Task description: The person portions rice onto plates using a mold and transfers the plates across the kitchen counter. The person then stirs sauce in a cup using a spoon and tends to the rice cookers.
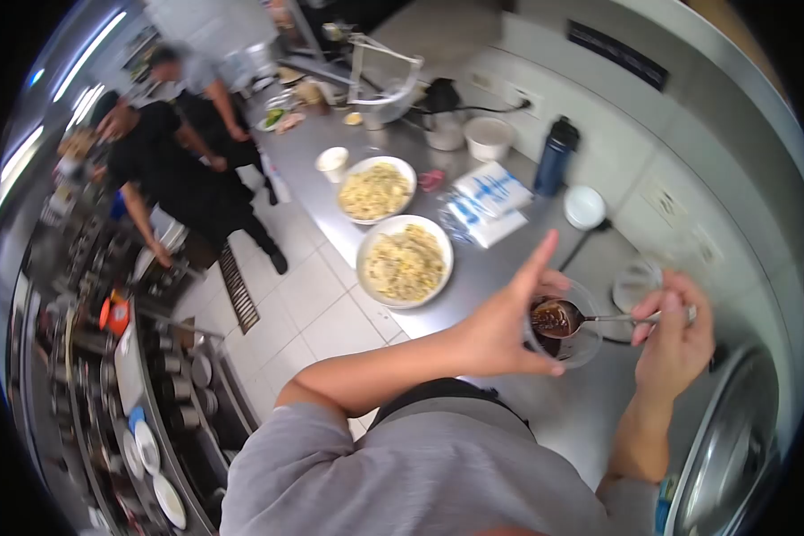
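Observation:
My left hand [514, 329] is wrapped round a clear plastic cup [582, 350], its thumb and fingers on opposite sides of the wall. Dark brown sauce [545, 347] lies in the bottom of the cup. Between the fingers of my right hand [674, 335] is the handle of a metal spoon [612, 318]. Its bowl is over the cup's mouth and carries some of the dark sauce. To the left on the steel counter stand two white bowls, the nearer bowl [363, 281] and the farther bowl [342, 204], both full of a pale yellow, chopped-looking food.
A blue bottle [556, 159], white packets [489, 201] and a white tub [489, 138] stand along the wall. A large metal lid [732, 447] leans at the right. Two people, one in black [156, 156], stand across the aisle near shelves of dishes.

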{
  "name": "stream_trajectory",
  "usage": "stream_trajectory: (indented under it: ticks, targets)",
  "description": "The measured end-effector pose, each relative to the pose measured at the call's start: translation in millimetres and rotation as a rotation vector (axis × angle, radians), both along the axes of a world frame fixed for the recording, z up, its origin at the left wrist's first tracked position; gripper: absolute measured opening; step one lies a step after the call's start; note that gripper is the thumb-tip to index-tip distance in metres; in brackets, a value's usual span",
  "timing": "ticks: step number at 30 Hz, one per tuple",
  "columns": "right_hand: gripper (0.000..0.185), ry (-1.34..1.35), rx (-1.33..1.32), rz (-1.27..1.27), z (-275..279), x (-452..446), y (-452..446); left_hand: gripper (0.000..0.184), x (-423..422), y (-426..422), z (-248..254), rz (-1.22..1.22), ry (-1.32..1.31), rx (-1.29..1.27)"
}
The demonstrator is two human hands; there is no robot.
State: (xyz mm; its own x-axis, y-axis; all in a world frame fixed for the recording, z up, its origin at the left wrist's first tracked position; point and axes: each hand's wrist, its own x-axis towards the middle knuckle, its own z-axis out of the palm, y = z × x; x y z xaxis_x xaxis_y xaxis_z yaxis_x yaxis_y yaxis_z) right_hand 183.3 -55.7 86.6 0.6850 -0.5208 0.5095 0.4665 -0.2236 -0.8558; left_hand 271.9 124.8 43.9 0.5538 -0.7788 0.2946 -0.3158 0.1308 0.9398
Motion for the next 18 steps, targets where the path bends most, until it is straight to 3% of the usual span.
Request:
stream_trajectory:
  ticks: [5, 8, 10, 18]
  targets:
    - [0.034, 0.438, -0.036, 0.197, -72.2, 29.1, -13.3, 0.127, 42.6, -32.6, -85.8, 0.273, -0.018, -0.074]
    - [0.049, 0.400, -0.288, -0.044, -104.4, 34.4, -27.9, 0.124, 71.7, -51.0, -131.2, 0.494, -0.167, 0.017]
    - [0.057, 0.402, -0.193, -0.046, -129.9, 29.3, -41.4, 0.120, 96.6, -65.1, -158.6, 0.587, -0.247, 0.038]
    - [0.047, 0.733, -0.009, 0.082, -199.4, 32.3, -65.6, 0.115, 162.8, -127.8, -227.8, 0.666, -0.211, 0.072]
